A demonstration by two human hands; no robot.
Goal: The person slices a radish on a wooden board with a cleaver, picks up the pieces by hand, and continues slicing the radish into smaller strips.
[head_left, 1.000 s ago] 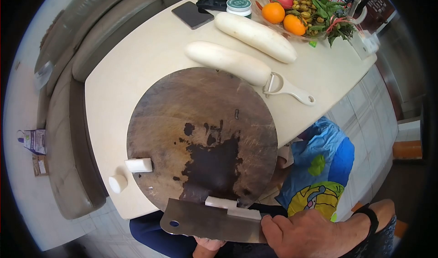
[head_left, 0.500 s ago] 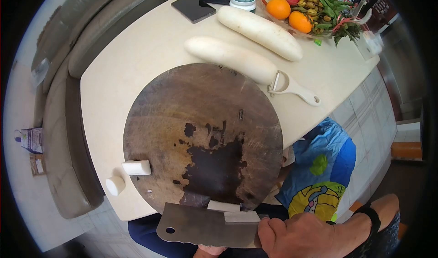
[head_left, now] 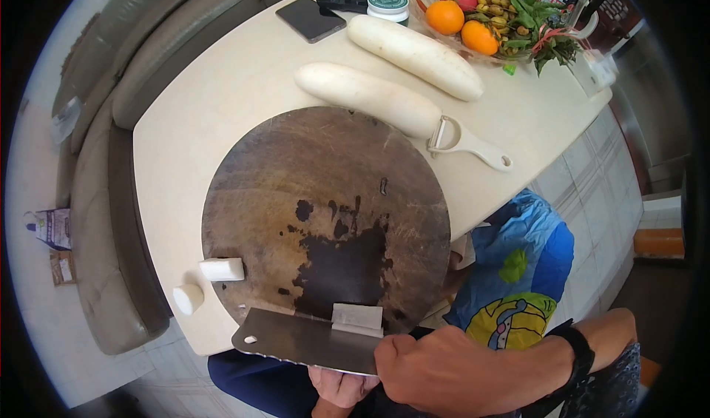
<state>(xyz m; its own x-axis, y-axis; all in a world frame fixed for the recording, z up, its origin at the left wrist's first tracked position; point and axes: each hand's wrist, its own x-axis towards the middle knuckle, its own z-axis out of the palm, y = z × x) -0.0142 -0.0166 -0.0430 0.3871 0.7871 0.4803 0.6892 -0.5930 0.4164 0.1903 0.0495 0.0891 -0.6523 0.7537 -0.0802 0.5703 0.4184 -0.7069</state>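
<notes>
Round cutting board (head_left: 325, 196) fills the near half of the desk (head_left: 222, 100), with a dark wet stain at its middle. A short radish chunk (head_left: 222, 269) sits on the board's left edge, and a second chunk (head_left: 188, 299) lies just off it on the desk. Behind the board are two whole peeled radishes (head_left: 366, 98); the nearer one touches the far rim, and a peeler (head_left: 470, 143) lies against its right end. At the far edge are a phone (head_left: 310, 18), a tin (head_left: 387, 4), oranges (head_left: 445, 17) and greens. A blue bag (head_left: 518, 270) is on the floor to the right, a sofa (head_left: 96, 159) to the left.

The cleaver (head_left: 303, 339) lies across the board's near rim, blade pointing left. A flat radish slice (head_left: 357, 319) touches its upper edge. The right hand (head_left: 436, 366) is fisted tight around the cleaver handle, forearm coming in from lower right, with a black wristband (head_left: 580, 351) on the wrist. The left hand (head_left: 340, 387) is under the blade, below the desk edge and mostly hidden; can't tell if it is open or closed.
</notes>
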